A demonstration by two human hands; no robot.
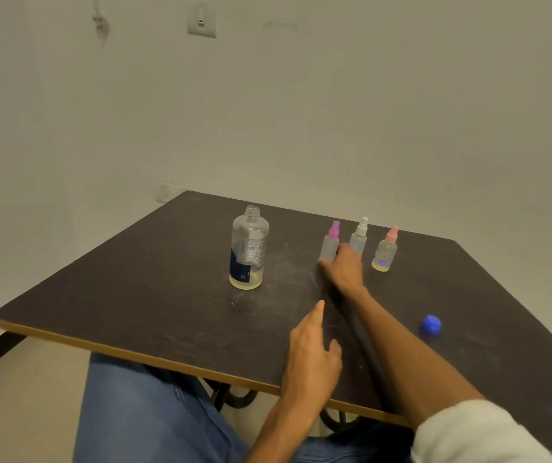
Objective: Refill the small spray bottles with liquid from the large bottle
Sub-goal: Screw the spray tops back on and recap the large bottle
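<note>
1. Our right hand [343, 267] reaches the pink-capped spray bottle [330, 242]; whether it grips, we cannot tell; left hand [313, 349] open, empty.
2. Small bottles look light, tippy; we judge hold at the body.
3. Large bottle [247, 248] uncapped, nearly empty, well left; its smooth plastic is probably slippery; grasp mid-body.
4. White-capped [358, 237] and orange-capped [385, 252] bottles crowd the right; blue cap [431, 325] lies apart on the table [134, 295].

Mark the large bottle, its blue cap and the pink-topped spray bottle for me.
large bottle [248, 248]: head view, on the label at mid-body.
blue cap [431, 325]: head view, on its top face.
pink-topped spray bottle [330, 246]: head view, on the clear body.
</note>
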